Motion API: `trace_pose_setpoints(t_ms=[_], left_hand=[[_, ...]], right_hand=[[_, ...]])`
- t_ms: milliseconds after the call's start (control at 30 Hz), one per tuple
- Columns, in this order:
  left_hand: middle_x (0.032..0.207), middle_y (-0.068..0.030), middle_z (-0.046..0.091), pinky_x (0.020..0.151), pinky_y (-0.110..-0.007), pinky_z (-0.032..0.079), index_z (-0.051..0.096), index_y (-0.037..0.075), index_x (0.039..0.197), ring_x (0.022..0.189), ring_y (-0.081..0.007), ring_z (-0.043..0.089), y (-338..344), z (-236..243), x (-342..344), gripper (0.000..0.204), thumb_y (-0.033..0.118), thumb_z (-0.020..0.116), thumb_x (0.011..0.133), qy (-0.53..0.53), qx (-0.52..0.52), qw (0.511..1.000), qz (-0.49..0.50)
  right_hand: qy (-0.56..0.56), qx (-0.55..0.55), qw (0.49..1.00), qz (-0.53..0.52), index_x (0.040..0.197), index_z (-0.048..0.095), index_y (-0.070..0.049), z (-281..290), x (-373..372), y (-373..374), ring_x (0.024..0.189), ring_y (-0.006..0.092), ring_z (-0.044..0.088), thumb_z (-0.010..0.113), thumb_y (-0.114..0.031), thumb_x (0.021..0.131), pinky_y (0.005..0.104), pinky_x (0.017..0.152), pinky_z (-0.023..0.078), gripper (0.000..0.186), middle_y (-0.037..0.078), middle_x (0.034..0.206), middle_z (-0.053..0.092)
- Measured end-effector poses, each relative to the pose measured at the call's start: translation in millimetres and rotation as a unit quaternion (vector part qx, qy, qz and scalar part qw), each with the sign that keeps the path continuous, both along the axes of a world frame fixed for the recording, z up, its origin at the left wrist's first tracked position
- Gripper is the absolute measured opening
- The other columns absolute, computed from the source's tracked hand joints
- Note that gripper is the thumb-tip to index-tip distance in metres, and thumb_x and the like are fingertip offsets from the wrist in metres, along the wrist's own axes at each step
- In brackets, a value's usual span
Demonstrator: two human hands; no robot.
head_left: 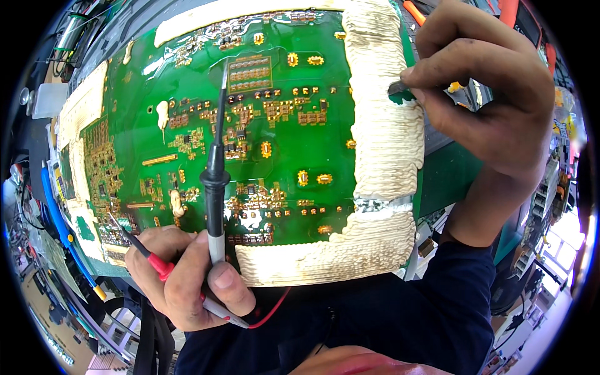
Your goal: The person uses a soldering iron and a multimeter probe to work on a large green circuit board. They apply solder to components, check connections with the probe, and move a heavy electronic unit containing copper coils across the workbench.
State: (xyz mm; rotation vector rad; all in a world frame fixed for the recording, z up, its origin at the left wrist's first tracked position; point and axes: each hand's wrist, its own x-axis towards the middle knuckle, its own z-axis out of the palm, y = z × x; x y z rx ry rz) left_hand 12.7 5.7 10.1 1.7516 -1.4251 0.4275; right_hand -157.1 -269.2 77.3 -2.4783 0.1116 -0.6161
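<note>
A large green circuit board (312, 125), tilted up before me, carries several clusters of small components and thick cream-coloured sealant (384, 137) along its edges. My left hand (187, 275) is closed at the board's lower left, gripping a black test probe (215, 181) and a red test probe (150, 256). The black probe points up across the board, its tip near a rectangular group of solder pads. Toward the lower left components points the red one. My right hand (487, 94) pinches at a dark gap in the sealant on the right edge; what its fingertips hold is unclear.
A blue tool or tube with a yellow end (69, 237) lies left of the board. Farther left stand a solder spool (72, 31) and a translucent container (50, 100). Orange-handled tools (414, 11) lie at the far right. A green surface (447, 175) shows below my right hand.
</note>
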Motion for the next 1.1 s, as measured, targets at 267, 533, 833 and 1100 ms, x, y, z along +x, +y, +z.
trace_pose_setpoints(t_ms=[267, 533, 833, 1100], left_hand=[[0.071, -0.0133, 0.054, 0.058, -0.037, 0.038, 0.069, 0.001, 0.1, 0.063, -0.0245, 0.047, -1, 1, 1, 0.028, 0.027, 0.063, 0.089, 0.003, -0.003, 1.0, -0.001], [0.071, -0.0117, 0.055, 0.058, -0.037, 0.038, 0.069, 0.002, 0.1, 0.065, -0.0238, 0.048, 1, 2, 4, 0.026, 0.024, 0.064, 0.088, -0.007, 0.011, 1.0, -0.015], [0.071, -0.0096, 0.057, 0.061, -0.038, 0.04, 0.069, 0.002, 0.102, 0.065, -0.0234, 0.049, 3, 3, 6, 0.025, 0.022, 0.065, 0.087, -0.009, 0.017, 0.999, -0.027], [0.071, -0.0107, 0.059, 0.065, -0.039, 0.039, 0.07, 0.003, 0.1, 0.066, -0.0244, 0.05, 2, 2, 0, 0.027, 0.026, 0.065, 0.087, 0.007, 0.009, 1.0, 0.003]], right_hand=[[0.025, 0.033, 0.999, -0.027, 0.083, 0.079, 0.001, 2, -1, 2, 0.061, 0.0108, 0.062, 0.078, 0.007, 0.067, 0.0236, 0.049, 0.043, 0.017, 0.007, 0.078, 0.068], [0.061, 0.074, 0.993, -0.062, 0.086, 0.079, 0.0, 6, 0, 11, 0.064, 0.0118, 0.064, 0.075, 0.004, 0.07, 0.0235, 0.053, 0.047, 0.017, 0.008, 0.084, 0.07], [0.075, -0.083, 0.994, 0.01, 0.085, 0.072, 0.004, 6, -6, 5, 0.074, 0.0135, 0.063, 0.074, 0.013, 0.066, 0.024, 0.062, 0.048, 0.022, 0.01, 0.09, 0.064], [0.035, -0.128, 0.991, 0.029, 0.086, 0.072, 0.004, 5, -1, 6, 0.072, 0.0162, 0.064, 0.075, 0.014, 0.065, 0.0256, 0.061, 0.05, 0.023, 0.012, 0.088, 0.064]])
